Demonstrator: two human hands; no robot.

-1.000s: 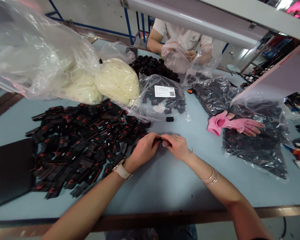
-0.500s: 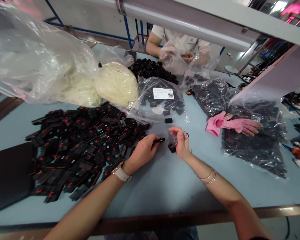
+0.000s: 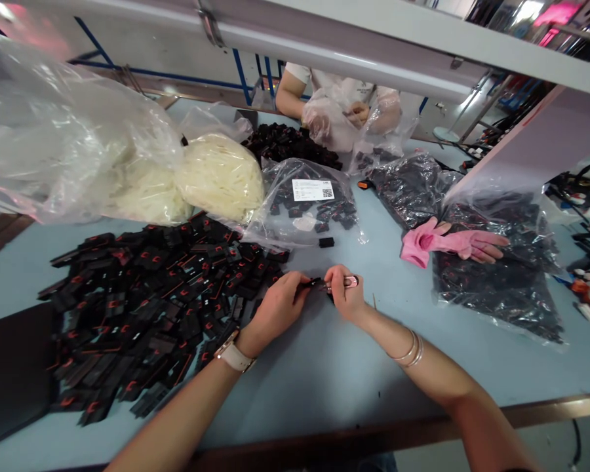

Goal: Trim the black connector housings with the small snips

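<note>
Now that the right hand has closed on a pink tool, it can work on the black part the left hand pinches over the bench. Farther off lies a loose black block.

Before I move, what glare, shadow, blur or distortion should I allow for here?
Head view: glare streaks the big clear bag; soft shadow lies on the tabletop between the forearms, with a paler patch nearer the front edge; the long overhead tube bows, probably lens distortion; small print on the white label is too soft to read.
</note>
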